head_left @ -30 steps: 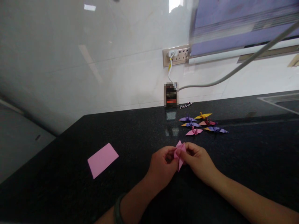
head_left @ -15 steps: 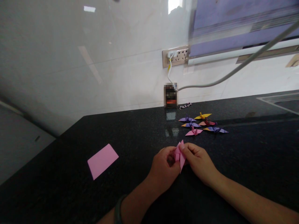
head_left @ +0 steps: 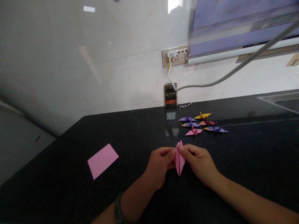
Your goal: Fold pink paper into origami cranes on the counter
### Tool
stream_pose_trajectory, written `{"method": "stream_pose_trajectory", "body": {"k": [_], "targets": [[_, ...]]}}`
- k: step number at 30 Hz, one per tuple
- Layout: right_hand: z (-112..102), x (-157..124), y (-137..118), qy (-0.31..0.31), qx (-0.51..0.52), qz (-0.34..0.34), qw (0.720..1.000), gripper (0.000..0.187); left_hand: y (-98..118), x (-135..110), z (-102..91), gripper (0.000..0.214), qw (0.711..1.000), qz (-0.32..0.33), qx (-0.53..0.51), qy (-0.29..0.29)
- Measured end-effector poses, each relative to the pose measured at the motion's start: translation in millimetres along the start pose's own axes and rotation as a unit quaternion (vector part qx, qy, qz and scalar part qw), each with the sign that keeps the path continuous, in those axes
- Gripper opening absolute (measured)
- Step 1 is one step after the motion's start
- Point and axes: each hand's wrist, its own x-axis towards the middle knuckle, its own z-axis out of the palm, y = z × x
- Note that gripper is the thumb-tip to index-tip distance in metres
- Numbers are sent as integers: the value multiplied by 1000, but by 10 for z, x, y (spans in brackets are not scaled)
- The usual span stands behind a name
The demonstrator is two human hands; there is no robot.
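A partly folded pink paper piece (head_left: 179, 160), a narrow diamond shape, is held upright just above the black counter (head_left: 130, 130). My left hand (head_left: 160, 165) pinches its left edge with fingers closed. My right hand (head_left: 201, 163) pinches its right edge near the top, fingers closed too. The two hands meet at the paper. A dark band sits on my left wrist.
Pink paper sheets (head_left: 102, 160) lie flat to the left. Several finished paper cranes (head_left: 202, 124) in purple, yellow and pink sit behind the hands. A small dark device (head_left: 170, 95) leans on the white wall under a socket strip (head_left: 175, 56). A sink edge (head_left: 280, 99) shows far right.
The pink piece has turned to face me as a flat narrow diamond, lower and more upright. Both hands shifted slightly apart to its edges.
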Motion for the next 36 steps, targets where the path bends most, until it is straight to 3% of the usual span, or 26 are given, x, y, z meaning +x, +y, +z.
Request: {"method": "stream_pose_trajectory", "body": {"k": [12, 19, 26, 36], "targets": [[22, -8, 10, -24, 62, 35, 997, 24, 37, -8, 13, 25, 995, 49, 83, 30], [-38, 23, 19, 43, -69, -83, 993, 13, 36, 4, -11, 25, 988, 41, 144, 32], [-41, 4, 8, 20, -88, -63, 994, 16, 52, -20, -3, 26, 992, 27, 126, 4], [-59, 5, -3, 34, -106, -81, 990, 15, 79, -23, -5, 24, 984, 43, 173, 13]]}}
